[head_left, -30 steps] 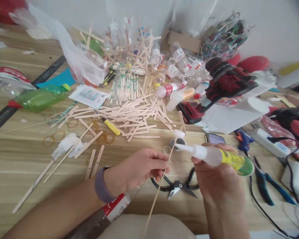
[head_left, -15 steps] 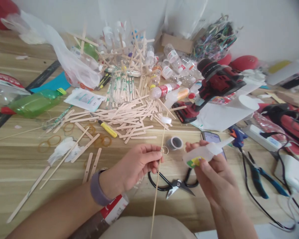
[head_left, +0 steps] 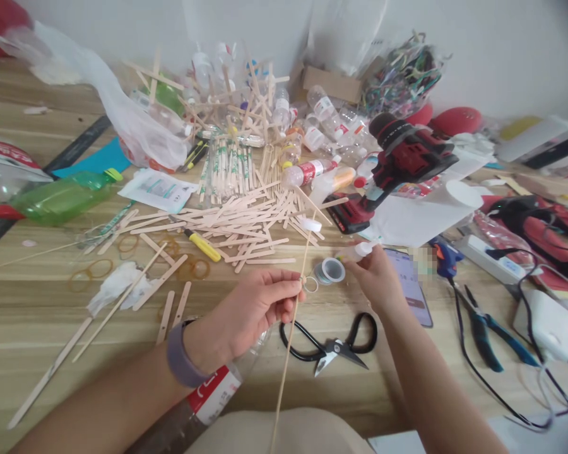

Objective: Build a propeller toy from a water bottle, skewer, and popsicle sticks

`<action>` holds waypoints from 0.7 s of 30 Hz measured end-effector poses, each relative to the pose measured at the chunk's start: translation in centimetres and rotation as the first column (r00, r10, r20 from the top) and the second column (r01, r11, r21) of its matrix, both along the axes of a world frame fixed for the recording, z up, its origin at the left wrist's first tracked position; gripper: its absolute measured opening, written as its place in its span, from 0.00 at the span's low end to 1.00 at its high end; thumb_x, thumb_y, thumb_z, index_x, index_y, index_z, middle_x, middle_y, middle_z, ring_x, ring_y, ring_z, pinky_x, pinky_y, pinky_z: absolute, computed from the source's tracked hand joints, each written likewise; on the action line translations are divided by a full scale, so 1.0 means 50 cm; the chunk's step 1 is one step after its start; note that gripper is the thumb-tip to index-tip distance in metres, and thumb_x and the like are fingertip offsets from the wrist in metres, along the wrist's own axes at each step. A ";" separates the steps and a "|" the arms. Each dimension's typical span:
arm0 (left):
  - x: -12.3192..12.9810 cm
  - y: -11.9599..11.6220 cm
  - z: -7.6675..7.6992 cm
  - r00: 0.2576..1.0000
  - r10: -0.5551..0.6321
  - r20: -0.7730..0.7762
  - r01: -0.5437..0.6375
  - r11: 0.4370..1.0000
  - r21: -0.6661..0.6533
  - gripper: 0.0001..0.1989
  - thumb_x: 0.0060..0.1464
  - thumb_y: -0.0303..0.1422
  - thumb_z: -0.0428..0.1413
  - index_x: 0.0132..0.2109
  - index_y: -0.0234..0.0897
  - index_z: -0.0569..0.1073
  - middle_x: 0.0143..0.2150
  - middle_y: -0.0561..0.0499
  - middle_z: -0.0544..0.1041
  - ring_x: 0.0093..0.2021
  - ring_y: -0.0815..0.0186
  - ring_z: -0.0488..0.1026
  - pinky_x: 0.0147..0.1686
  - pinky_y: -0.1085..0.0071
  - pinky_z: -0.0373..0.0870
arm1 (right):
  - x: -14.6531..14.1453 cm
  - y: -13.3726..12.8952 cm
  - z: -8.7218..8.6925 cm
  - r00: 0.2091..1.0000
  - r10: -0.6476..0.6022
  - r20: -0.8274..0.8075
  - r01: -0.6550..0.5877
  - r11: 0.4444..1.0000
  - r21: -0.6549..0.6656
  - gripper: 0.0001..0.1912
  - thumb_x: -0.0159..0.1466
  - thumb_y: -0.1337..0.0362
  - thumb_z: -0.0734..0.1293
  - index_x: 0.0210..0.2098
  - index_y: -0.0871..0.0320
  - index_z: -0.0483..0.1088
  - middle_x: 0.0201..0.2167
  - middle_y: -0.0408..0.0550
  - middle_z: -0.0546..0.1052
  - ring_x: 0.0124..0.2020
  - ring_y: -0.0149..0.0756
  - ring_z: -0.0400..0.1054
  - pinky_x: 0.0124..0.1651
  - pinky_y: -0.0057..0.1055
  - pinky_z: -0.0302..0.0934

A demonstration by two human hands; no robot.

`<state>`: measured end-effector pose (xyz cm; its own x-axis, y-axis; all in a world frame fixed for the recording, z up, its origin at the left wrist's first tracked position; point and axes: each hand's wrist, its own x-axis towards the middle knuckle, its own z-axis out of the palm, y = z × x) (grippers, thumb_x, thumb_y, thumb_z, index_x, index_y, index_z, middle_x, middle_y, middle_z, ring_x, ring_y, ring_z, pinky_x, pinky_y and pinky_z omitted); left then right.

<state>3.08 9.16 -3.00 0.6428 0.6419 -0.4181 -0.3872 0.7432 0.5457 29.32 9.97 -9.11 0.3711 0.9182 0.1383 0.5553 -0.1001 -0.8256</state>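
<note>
My left hand [head_left: 265, 296] pinches a thin bamboo skewer [head_left: 286, 359] between thumb and fingertips. The skewer slants from near my lap up toward a white bottle cap [head_left: 310, 225]. A small loop of wire or thread [head_left: 311, 285] sticks out beside the pinching fingertips. Farther right, my right hand [head_left: 378, 277] is closed on a small translucent glue bottle [head_left: 360, 251], low over the table; its fingers partly cover the bottle. Just left of that hand stands a small spool [head_left: 331, 271]. Black-handled scissors [head_left: 334, 350] lie open between my forearms.
Wooden craft sticks [head_left: 246, 221] are heaped ahead, with a yellow utility knife [head_left: 202, 244] at their edge. A cordless drill [head_left: 397, 170] stands behind my right hand. Rightward lie a phone [head_left: 409, 290], a glue gun [head_left: 447, 257] and pliers [head_left: 490, 334]. A plastic bottle [head_left: 213, 394] lies under my left wrist.
My right hand has carried the glue bottle away from my body and down to the table beside the spool. My left hand keeps its pinch on the skewer.
</note>
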 end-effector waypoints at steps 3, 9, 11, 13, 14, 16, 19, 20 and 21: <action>0.000 0.002 0.004 1.000 -0.026 -0.014 0.026 1.000 0.001 0.08 0.44 0.28 0.65 0.32 0.31 0.75 0.25 0.54 0.74 0.20 0.78 0.64 0.20 0.81 0.60 | -0.002 -0.036 0.027 0.998 -0.051 0.029 0.052 0.998 -0.030 0.24 0.52 0.56 0.71 0.47 0.54 0.68 0.46 0.55 0.75 0.48 0.53 0.71 0.49 0.52 0.67; -0.002 0.004 0.008 0.994 -0.083 -0.067 0.086 0.996 0.033 0.07 0.43 0.27 0.65 0.31 0.31 0.75 0.23 0.56 0.72 0.21 0.78 0.63 0.21 0.80 0.58 | -0.107 -0.126 0.132 0.823 -0.142 0.550 -0.044 0.949 0.311 0.06 0.64 0.63 0.66 0.41 0.50 0.73 0.37 0.49 0.76 0.41 0.47 0.70 0.47 0.47 0.62; -0.002 0.001 0.009 0.992 -0.087 -0.087 0.092 0.995 0.050 0.07 0.43 0.28 0.65 0.31 0.32 0.75 0.22 0.57 0.70 0.21 0.77 0.62 0.22 0.79 0.58 | -0.148 -0.135 0.149 0.793 0.012 0.609 -0.264 0.907 0.327 0.08 0.63 0.68 0.67 0.41 0.50 0.73 0.34 0.48 0.76 0.37 0.42 0.70 0.43 0.42 0.62; -0.002 -0.002 0.010 0.989 -0.095 -0.112 0.103 0.993 0.063 0.09 0.43 0.31 0.65 0.31 0.32 0.75 0.21 0.58 0.69 0.21 0.77 0.61 0.22 0.78 0.58 | -0.176 -0.136 0.153 0.769 0.094 0.633 -0.366 0.875 0.316 0.11 0.62 0.71 0.68 0.41 0.51 0.73 0.34 0.47 0.77 0.36 0.41 0.69 0.41 0.40 0.61; -0.001 -0.003 0.011 0.987 -0.104 -0.120 0.113 0.991 0.072 0.10 0.42 0.32 0.66 0.31 0.32 0.75 0.21 0.57 0.68 0.21 0.77 0.61 0.22 0.78 0.58 | -0.185 -0.135 0.151 0.764 0.115 0.635 -0.385 0.871 0.306 0.11 0.62 0.72 0.68 0.41 0.52 0.73 0.35 0.47 0.77 0.36 0.41 0.69 0.40 0.39 0.61; 0.001 -0.005 0.012 0.984 -0.118 -0.132 0.131 0.987 0.088 0.12 0.41 0.34 0.67 0.31 0.32 0.75 0.21 0.57 0.67 0.21 0.76 0.61 0.23 0.77 0.57 | -0.195 -0.132 0.145 0.762 0.131 0.634 -0.392 0.873 0.291 0.09 0.62 0.72 0.69 0.40 0.53 0.73 0.34 0.48 0.77 0.35 0.40 0.69 0.39 0.38 0.62; 0.003 -0.007 0.010 0.983 -0.116 -0.144 0.132 0.985 0.109 0.12 0.42 0.35 0.66 0.31 0.31 0.75 0.21 0.57 0.67 0.22 0.76 0.61 0.24 0.76 0.58 | -0.202 -0.131 0.137 0.765 0.138 0.629 -0.384 0.882 0.274 0.06 0.62 0.71 0.69 0.38 0.55 0.73 0.33 0.48 0.77 0.34 0.40 0.68 0.38 0.38 0.61; 0.003 -0.008 0.009 0.983 -0.109 -0.145 0.126 0.985 0.114 0.12 0.42 0.35 0.66 0.31 0.31 0.75 0.21 0.57 0.67 0.22 0.76 0.61 0.24 0.76 0.58 | -0.204 -0.131 0.137 0.767 0.139 0.627 -0.382 0.883 0.271 0.05 0.62 0.71 0.69 0.37 0.55 0.73 0.33 0.48 0.77 0.34 0.40 0.68 0.37 0.38 0.61; 0.003 -0.008 0.008 0.984 -0.103 -0.146 0.121 0.986 0.119 0.12 0.42 0.35 0.66 0.31 0.31 0.75 0.21 0.57 0.67 0.22 0.75 0.61 0.25 0.76 0.58 | -0.206 -0.132 0.137 0.769 0.141 0.624 -0.380 0.885 0.269 0.05 0.62 0.71 0.69 0.37 0.55 0.73 0.33 0.48 0.77 0.33 0.40 0.68 0.37 0.38 0.61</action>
